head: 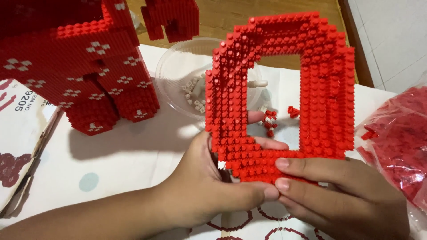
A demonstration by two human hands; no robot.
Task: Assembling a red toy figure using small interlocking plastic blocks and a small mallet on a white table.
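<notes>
Both hands grip a red brick frame (pixel 284 93), a hollow loop of small studded bricks held upright at the middle of the view. The left hand (pixel 209 186) closes on its lower edge from 7 o'clock, thumb pressed beneath; the right hand (pixel 338 195) clamps the same edge from 5 o'clock. Behind the frame, at 11 o'clock, a clear plastic bowl (pixel 178 75) of white pieces is partly hidden by it. A large red brick model (pixel 89 66) stands at 10 o'clock. Loose red bricks (pixel 270 122) show through the frame's opening on the counter (pixel 133 155). A plastic bag of red bricks (pixel 400 142) lies at 3 o'clock.
</notes>
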